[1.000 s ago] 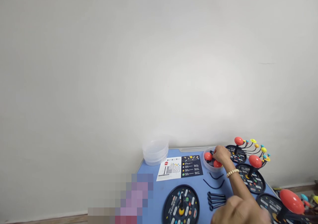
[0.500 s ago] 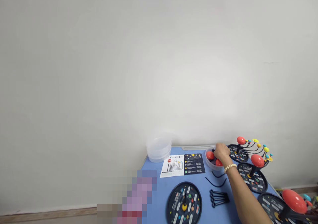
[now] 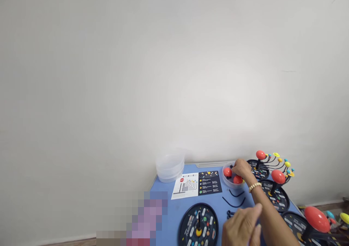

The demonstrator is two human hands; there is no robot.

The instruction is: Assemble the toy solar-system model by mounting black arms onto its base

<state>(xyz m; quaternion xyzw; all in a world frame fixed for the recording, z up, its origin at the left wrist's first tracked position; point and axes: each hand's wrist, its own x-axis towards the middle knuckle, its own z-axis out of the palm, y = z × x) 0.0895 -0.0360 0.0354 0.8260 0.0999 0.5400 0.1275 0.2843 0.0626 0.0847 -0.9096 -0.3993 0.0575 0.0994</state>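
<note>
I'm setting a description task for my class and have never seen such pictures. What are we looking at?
There is no machine: these are a person's bare hands, seen by one camera worn on their head. The right hand, with a beaded bracelet at its wrist, reaches into a round tub holding red pieces; its grip is hidden, so I cannot tell what it holds. The left hand is nearer the camera; whether it holds anything is unclear. On the blue table lie a printed sheet, a black disc with an upright post, and curved black rods. Along the right stand three models, each topped by a red ball.
</note>
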